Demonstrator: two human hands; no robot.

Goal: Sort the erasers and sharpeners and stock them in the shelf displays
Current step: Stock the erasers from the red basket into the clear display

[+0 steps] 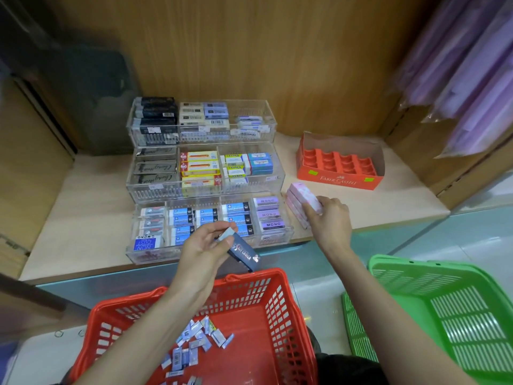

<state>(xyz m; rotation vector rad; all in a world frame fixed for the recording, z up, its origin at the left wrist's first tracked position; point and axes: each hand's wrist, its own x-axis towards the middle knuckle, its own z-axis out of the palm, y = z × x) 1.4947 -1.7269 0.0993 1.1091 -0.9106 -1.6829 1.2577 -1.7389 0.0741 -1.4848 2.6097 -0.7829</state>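
Observation:
A clear three-tier acrylic display (pixel 280 177) on the wooden shelf holds rows of boxed erasers. My left hand (pixel 201 252) hovers over the display's front edge and grips a dark blue eraser (pixel 244 252) with silver lettering, plus a small pale one at the fingertips. My right hand (pixel 329 219) rests on a stack of pink erasers (pixel 298 197) lying on the shelf just right of the display, fingers curled over the top one. Below, a red basket (pixel 277 295) holds several small silver-blue wrapped erasers (pixel 194 344).
An orange Faber-Castell carton (pixel 337 179) with moulded empty slots stands on the shelf at the right. A green basket (pixel 433 284) sits at the lower right. Purple wrapped sheets (pixel 472 70) hang at the upper right. The shelf's front edge (pixel 83 275) runs below the display.

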